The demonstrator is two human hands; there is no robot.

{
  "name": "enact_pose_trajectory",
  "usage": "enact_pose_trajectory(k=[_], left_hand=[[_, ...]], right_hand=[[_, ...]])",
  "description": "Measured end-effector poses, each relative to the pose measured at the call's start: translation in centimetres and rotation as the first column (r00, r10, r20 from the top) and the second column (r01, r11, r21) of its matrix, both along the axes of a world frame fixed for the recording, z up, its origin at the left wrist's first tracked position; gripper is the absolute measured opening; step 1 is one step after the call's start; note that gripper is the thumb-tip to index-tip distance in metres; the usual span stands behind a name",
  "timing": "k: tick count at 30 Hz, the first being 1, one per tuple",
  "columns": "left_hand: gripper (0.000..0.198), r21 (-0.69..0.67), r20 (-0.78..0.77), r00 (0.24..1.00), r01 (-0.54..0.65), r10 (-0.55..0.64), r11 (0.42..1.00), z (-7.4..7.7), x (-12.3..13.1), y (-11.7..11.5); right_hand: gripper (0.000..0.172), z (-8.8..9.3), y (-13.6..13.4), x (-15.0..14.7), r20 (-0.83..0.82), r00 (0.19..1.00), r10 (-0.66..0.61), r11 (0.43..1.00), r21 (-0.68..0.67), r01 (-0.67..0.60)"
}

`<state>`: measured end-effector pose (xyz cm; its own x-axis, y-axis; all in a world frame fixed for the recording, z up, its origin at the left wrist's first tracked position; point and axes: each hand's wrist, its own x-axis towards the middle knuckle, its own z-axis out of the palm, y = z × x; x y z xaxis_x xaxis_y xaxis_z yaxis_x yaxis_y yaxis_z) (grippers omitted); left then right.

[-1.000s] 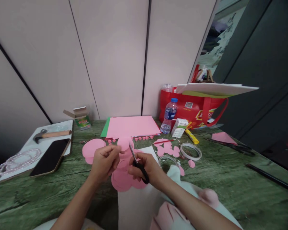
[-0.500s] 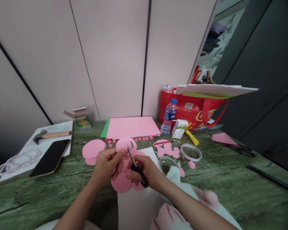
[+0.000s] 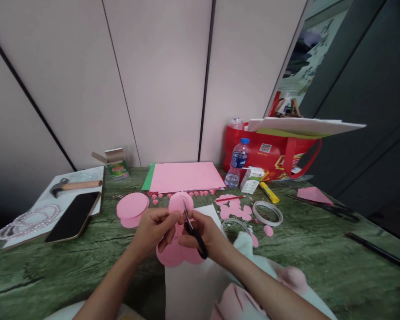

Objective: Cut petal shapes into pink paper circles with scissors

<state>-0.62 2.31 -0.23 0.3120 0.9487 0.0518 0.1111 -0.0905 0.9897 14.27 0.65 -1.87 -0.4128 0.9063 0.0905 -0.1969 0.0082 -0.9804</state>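
A round pink paper piece (image 3: 179, 202) is pinched at its lower edge by my left hand (image 3: 158, 229), whose fingers are closed. In my right hand (image 3: 205, 231) is a pair of scissors (image 3: 197, 239) with black handles. Its blades point up and lie against the paper disc. Below my hands, more pink paper circles (image 3: 173, 254) rest on a white sheet (image 3: 190, 289), partly covered by my fingers. Another stack of pink circles (image 3: 132, 206) lies to the left on the green table.
Pink and green paper sheets (image 3: 186, 176) lie at the back. On the right are a water bottle (image 3: 237, 165), a small carton (image 3: 252, 179), a glue stick (image 3: 269, 192), tape rolls (image 3: 268, 222) and a red bag (image 3: 270, 149). A phone (image 3: 74, 218) and a hammer (image 3: 76, 185) lie left.
The paper disc in my left hand has turned, and its cut slit or loop no longer shows. My hands and the scissors have shifted little; the view has moved slightly.
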Motion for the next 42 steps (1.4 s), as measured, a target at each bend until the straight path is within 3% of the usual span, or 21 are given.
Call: enact_pose_trajectory(k=[16, 26, 42], left_hand=[[0.029, 0.015, 0.067, 0.993, -0.093, 0.092, 0.996, 0.32, -0.11, 0.10], [0.029, 0.077, 0.162, 0.959, -0.247, 0.233, 0.966, 0.35, -0.24, 0.52], [0.032, 0.127, -0.009, 0.992, -0.121, 0.123, 0.984, 0.17, -0.32, 0.18]], right_hand=[[0.034, 0.01, 0.02, -0.14, 0.070, 0.996, -0.061, 0.997, -0.035, 0.063], [0.031, 0.04, -0.07, -0.05, 0.057, 0.997, -0.046, 0.996, -0.074, 0.050], [0.033, -0.64, 0.07, 0.08, 0.019, 1.000, 0.022, 1.000, -0.023, -0.022]])
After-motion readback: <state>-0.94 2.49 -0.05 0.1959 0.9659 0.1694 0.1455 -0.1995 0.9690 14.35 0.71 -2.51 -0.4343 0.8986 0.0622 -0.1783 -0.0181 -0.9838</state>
